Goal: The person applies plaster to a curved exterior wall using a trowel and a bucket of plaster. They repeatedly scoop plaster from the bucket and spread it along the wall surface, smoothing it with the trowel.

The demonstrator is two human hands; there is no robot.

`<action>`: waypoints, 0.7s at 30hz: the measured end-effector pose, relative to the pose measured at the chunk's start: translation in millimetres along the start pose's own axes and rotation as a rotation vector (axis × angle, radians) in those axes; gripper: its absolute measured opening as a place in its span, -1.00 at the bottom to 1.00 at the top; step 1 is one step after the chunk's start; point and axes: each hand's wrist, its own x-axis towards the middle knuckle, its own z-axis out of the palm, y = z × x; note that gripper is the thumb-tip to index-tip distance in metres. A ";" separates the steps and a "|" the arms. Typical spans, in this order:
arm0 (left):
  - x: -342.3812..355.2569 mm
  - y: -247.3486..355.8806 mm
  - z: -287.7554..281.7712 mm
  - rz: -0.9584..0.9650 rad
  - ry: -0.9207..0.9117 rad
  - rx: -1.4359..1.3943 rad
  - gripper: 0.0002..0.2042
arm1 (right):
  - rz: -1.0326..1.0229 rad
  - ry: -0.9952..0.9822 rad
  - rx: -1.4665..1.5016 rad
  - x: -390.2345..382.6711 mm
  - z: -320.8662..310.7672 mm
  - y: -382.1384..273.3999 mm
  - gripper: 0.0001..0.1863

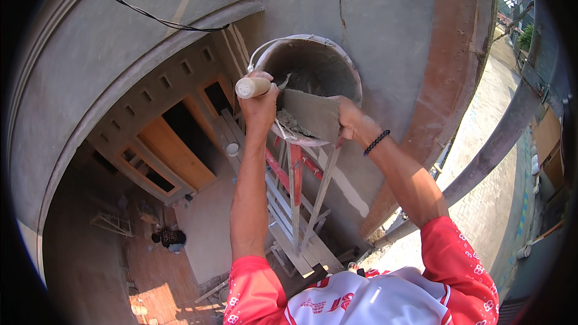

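A pale bucket (pixel 356 71) stands in front of me, its inside coated with wet grey mortar (pixel 328 77). My left hand (pixel 260 108), closed around the light wooden handle of a trowel (pixel 253 87), is at the bucket's left rim. Most of the trowel's blade is hidden behind the hand and the rim. My right hand (pixel 354 121) grips the right edge of a flat grey plate (pixel 312 112), tilted over the near part of the bucket's mouth. Clumps of mortar lie below the plate, by the near rim.
Beneath the bucket are red and grey ladder legs (pixel 295 174) and planks (pixel 304 259), high above the ground. A grey plastered wall (pixel 385 24) with a crack rises ahead. Black cables (pixel 150 17) hang at upper left. Far below, a person (pixel 171 239) crouches on the tiled floor.
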 end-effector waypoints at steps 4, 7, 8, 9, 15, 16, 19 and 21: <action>4.3 6.9 -1.5 -0.088 -0.076 -0.047 -0.82 | -0.005 0.034 0.300 -21.8 -2.0 4.9 -0.68; 9.9 1.9 -2.4 -0.077 -0.099 -0.072 -0.82 | -0.007 -0.037 0.442 -28.6 -6.0 10.9 -0.62; 11.1 1.6 -3.5 -0.107 -0.097 -0.048 -0.81 | -0.028 -0.068 0.459 -31.3 -6.7 13.4 -0.62; 12.4 1.7 -3.8 -0.136 -0.094 -0.025 -0.81 | -0.050 -0.098 0.475 -35.1 -7.6 15.0 -0.62; 15.5 -14.8 24.1 -0.263 -0.078 -0.057 -0.78 | -0.213 -0.272 0.709 -98.4 -46.7 20.4 -0.63; 20.1 -20.4 18.8 -0.297 -0.061 -0.058 -0.77 | -0.241 -0.290 0.762 -113.1 -52.4 27.9 -0.63; 42.8 -51.9 1.0 -0.391 -0.063 -0.063 -0.76 | -0.294 -0.276 0.866 -160.3 -73.5 80.7 -0.65; 62.6 -77.1 -28.9 -0.479 -0.049 -0.039 -0.72 | -0.367 -0.433 0.968 -186.8 -82.7 122.8 -0.66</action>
